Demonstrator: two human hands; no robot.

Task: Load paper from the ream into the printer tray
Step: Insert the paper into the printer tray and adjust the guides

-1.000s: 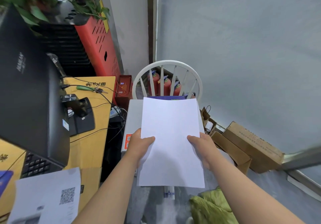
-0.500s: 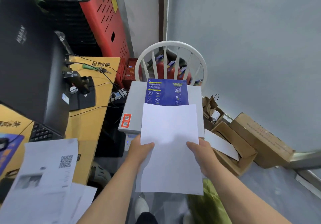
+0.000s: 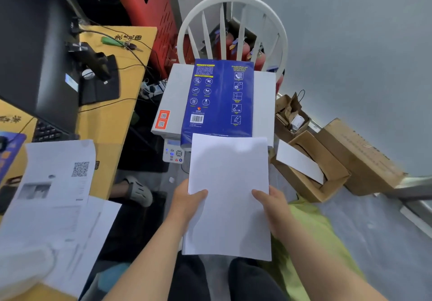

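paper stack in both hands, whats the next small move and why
Probably lower the paper stack toward the front of the printer. The left hand and right hand grip its side edges, held in the air below the control panel. The blue ream lies on top, and no open tray is visible, so it likely sits lower.

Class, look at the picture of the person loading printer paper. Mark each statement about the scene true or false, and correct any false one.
1. Both hands grip the white paper: the left hand on its left edge, the right hand on its right edge. True.
2. The blue ream lies on the floor. False: it lies on top of the white printer.
3. The white chair stands behind the printer. True.
4. The paper is printed with a QR code. False: the held paper is blank; the QR code is on a sheet on the desk at left.
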